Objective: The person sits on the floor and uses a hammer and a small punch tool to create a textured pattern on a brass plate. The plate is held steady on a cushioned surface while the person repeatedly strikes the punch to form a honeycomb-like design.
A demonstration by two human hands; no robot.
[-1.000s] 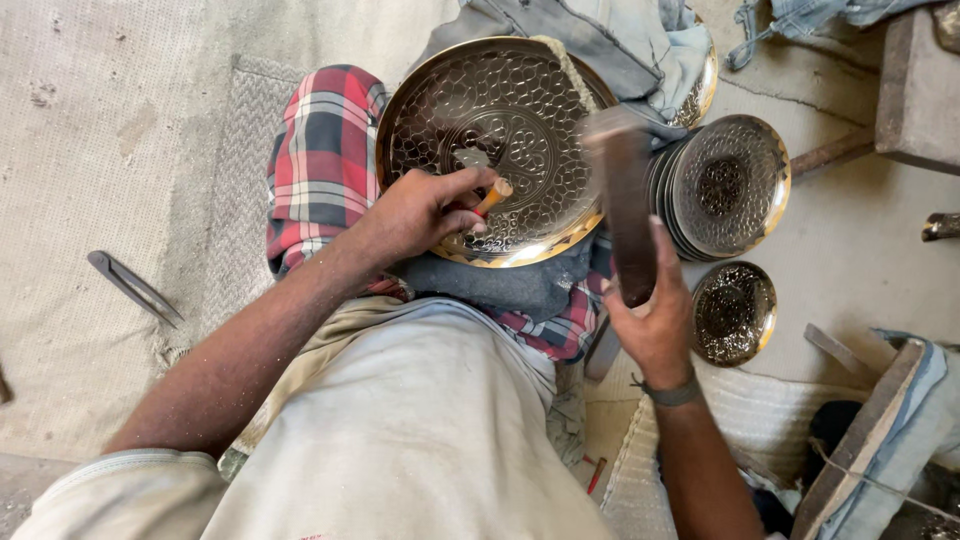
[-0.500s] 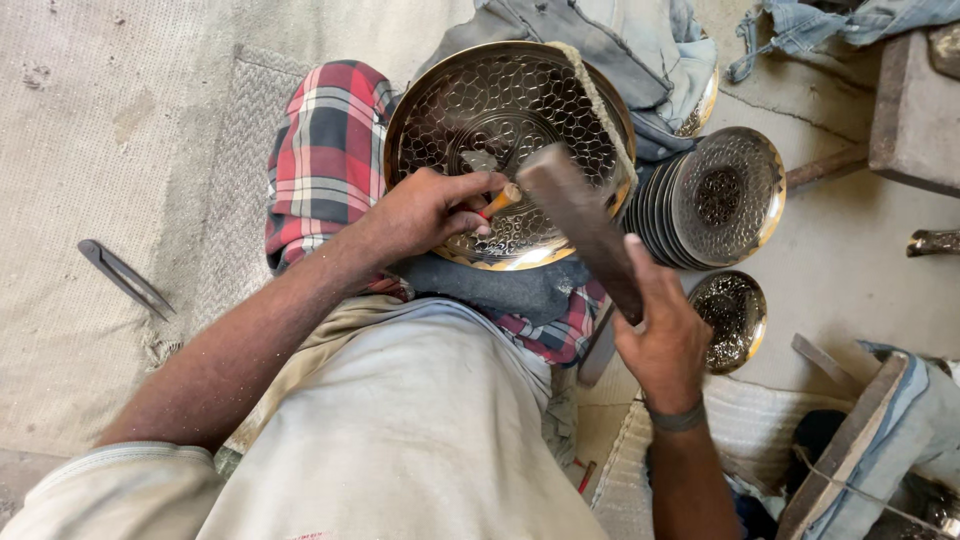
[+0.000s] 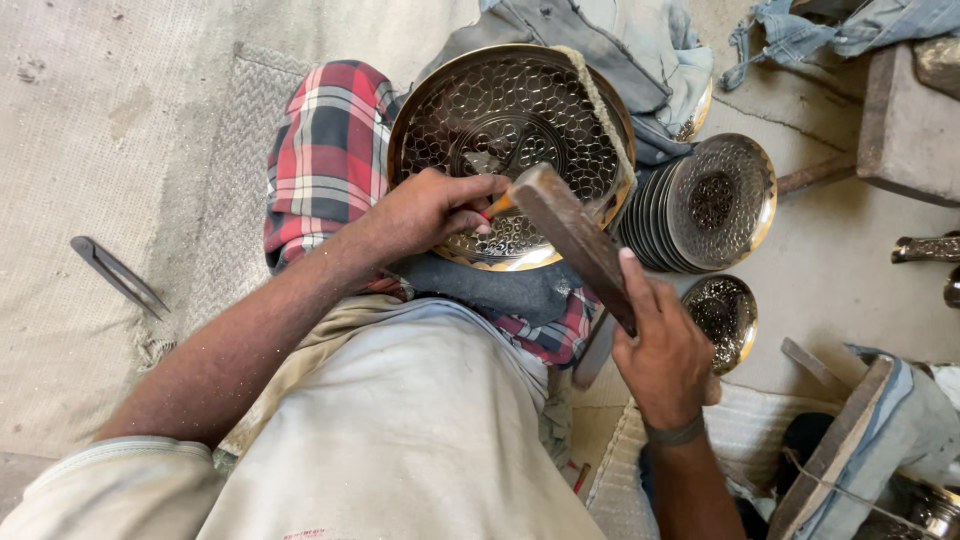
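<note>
Since half a second ago the wooden mallet [image 3: 578,238] has swung down, so that its head now sits right at the top of the punch [image 3: 497,205]; a second ago it stood raised upright. Whether head and punch actually touch cannot be told. Right hand [image 3: 663,352] is wrapped tight around the mallet's lower end, thumb laid along the wood. Left hand [image 3: 428,210] has stayed where it was, fingers pinched narrow around the small orange-handled punch, holding its tip against the patterned brass tray [image 3: 505,125]. That tray leans on the person's lap, over a plaid cloth [image 3: 325,150] and a dark pad [image 3: 490,290], with a strip of cord along its right rim. Just to the right of the tray stands a stack of smaller embossed plates [image 3: 705,205], and below that a single small plate [image 3: 722,315] lies on the floor. Metal tongs [image 3: 118,275] lie on the mat at far left.
</note>
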